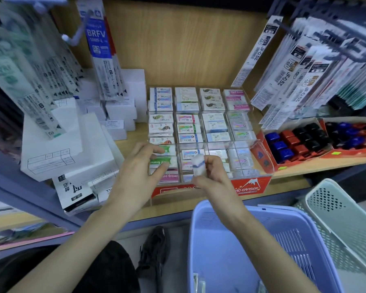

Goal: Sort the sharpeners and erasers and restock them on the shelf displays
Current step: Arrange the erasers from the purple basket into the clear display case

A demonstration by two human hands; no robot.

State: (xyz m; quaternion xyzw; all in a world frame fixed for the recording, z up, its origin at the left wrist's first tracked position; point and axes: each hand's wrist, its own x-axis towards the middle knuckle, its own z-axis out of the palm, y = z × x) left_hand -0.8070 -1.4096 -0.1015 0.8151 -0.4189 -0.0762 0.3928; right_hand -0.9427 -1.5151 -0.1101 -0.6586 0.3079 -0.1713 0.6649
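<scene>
Fingers (208, 161) of your right hand (215, 176) pinch an eraser (198, 164) over the tray (251, 187); your left hand (142, 172) spreads loose fingers above its left column, holding nothing.

The eraser (198, 166) is blurred, the purple basket (226, 250) cropped below.

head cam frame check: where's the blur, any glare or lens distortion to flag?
Head view: centre fairly sharp, print on the eraser display readable; hanging refill packs at the left edge smeared by blur; fisheye bends the shelf edge and stretches the corners; white eraser pinched in the right hand soft and washed out; faint glare on the display's clear dividers; no hard shadows.
</scene>
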